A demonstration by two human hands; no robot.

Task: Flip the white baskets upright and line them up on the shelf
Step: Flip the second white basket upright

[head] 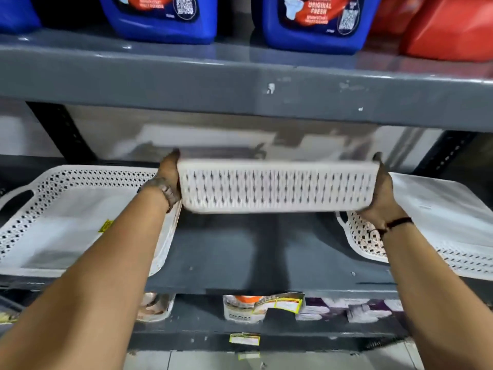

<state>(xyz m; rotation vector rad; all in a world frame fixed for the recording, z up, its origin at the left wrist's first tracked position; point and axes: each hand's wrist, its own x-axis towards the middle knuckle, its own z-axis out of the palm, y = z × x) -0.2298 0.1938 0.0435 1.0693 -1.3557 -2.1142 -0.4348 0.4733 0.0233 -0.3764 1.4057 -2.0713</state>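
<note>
while blurred, the white basket [277,186] hangs between both hands' fingers [170,162].

Basket [277,186] held above mid shelf [240,252], centre, btwn left hand [169,177] and right hand [382,193], one at each end. 2nd basket [66,220] on shelf to left; 3rd basket [440,222] on shelf to right. Jugs [314,20] on upper shelf [240,84] above. Packets [264,307] on lower shelf below.

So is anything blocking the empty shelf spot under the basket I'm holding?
Nothing visible: the held basket hangs over bare grey shelf, between the left basket and the right basket.
</note>
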